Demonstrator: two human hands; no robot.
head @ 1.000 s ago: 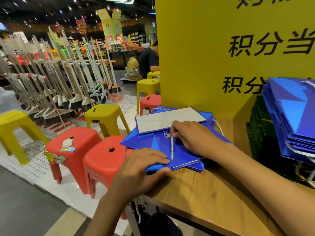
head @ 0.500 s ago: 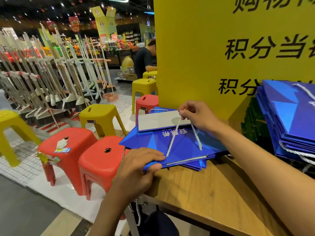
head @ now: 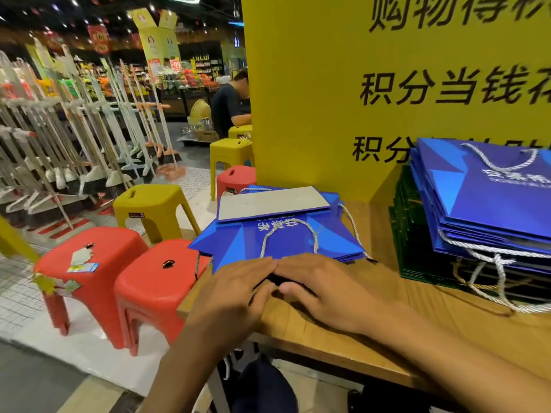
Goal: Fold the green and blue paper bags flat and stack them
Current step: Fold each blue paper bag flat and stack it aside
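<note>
Bright, even overhead light. The ceiling (head: pixel 74 7) beyond the left hand (head: pixel 232 296) is dark, dotted with small lamps. Lettering on the yellow sign (head: pixel 304 114) above the right hand (head: pixel 325 290) is blurred. Wide-angle distortion bends the edges, and soft shadows lie to the right of the hands.

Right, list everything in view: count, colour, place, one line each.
Flat bag pile: several, blue, table's left end.
Base board: one, grey-white, atop that pile's far side.
Bag stack: several, blue, table's right, on green bags.
Table: one, wooden.
Sign: one, yellow, behind table.
Red stools: three, floor left.
Yellow stools: several, floor left.
Mops: many, racked, far left.
Person: one, dark shirt, background.
Left hand, right hand: fingers straight, pressing pile's near edge.
</note>
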